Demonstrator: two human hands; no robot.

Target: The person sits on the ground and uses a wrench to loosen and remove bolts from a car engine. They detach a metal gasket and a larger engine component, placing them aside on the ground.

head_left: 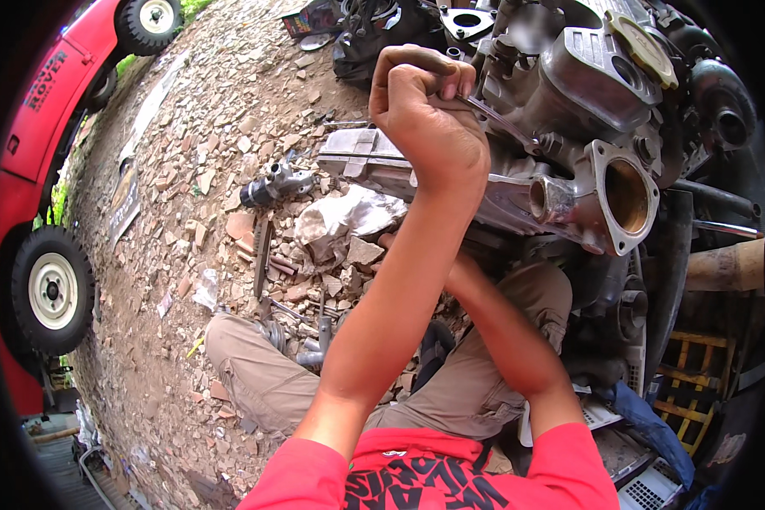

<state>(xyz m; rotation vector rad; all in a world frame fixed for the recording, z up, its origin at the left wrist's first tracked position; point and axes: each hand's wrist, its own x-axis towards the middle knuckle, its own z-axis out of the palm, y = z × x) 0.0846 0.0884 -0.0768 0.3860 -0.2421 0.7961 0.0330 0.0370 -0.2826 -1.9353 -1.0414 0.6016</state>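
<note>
My left hand (429, 115) is closed around one end of a slim metal wrench (503, 121). The wrench's far end meets a bolt (550, 143) on the side of a grey metal engine (599, 81). Just below that bolt, a flanged metal outlet (597, 200) with a wide round opening juts from the engine. My right forearm (493, 310) passes behind the left one, low beside the engine. Only a bit of my right hand (387, 240) shows past the left forearm, near a dirty white cloth (348, 219); its fingers are hidden.
Broken stone and tile cover the ground (178, 195). A dark cylindrical part with a metal end (276, 184) lies left of the engine, and metal tools (319, 340) lie between my legs. A red vehicle (47, 127) stands far left. A black bag (370, 42) sits at the back.
</note>
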